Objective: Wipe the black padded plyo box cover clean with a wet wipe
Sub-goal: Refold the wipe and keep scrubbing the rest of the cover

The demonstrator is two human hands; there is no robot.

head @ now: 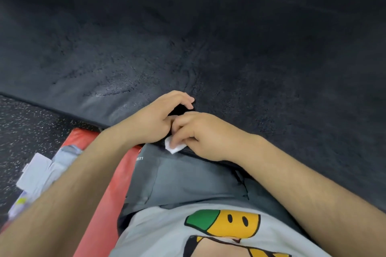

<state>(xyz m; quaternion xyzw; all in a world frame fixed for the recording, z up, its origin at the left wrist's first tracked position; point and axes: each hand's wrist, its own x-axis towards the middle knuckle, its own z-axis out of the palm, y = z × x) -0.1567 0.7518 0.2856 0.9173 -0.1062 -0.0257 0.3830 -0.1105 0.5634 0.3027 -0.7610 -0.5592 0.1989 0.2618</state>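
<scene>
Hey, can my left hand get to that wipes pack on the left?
Probably yes. The wipes pack lies in the open beside your left forearm, nothing lying on it. Your left hand sits at the black cover's near edge and would only need to draw back.

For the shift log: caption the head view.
Right hand pinches a wet wipe at the near edge of the black cover, left hand alongside.

The wet wipe (174,148) sits under the right hand (200,133) at the near edge of the cover (208,48).
</scene>
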